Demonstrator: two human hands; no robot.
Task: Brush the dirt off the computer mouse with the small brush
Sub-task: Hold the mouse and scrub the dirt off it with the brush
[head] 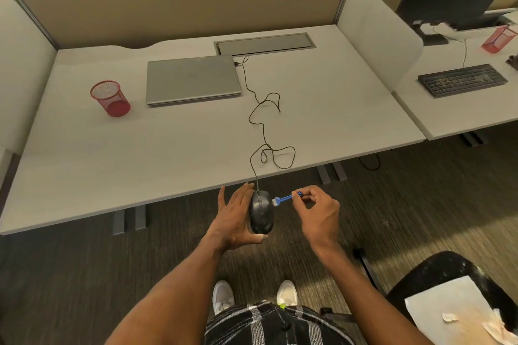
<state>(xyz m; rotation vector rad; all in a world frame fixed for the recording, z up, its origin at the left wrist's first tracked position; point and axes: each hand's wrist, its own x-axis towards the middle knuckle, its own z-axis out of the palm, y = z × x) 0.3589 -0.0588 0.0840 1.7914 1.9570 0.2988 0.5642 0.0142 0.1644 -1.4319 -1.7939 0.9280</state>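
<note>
The mouse [261, 213] is held off the near edge of the surface [112, 154], cradled in the left hand [238, 216]; its grip is closed around the body, thumb under the rear and fingers along the far side, apparently so that loosened dirt falls to the floor and the top is turned toward the brush. The small brush [283, 199] is pinched at its handle end by the right hand [316, 210], grip clenched on it, bristles touching the mouse's right front edge. The cable [263, 120] is left plugged into the closed laptop [193, 80], trailing slack. Counted: one mouse, one brush, one laptop, two red mesh cups, the nearer cup [110, 98] lying well apart.
</note>
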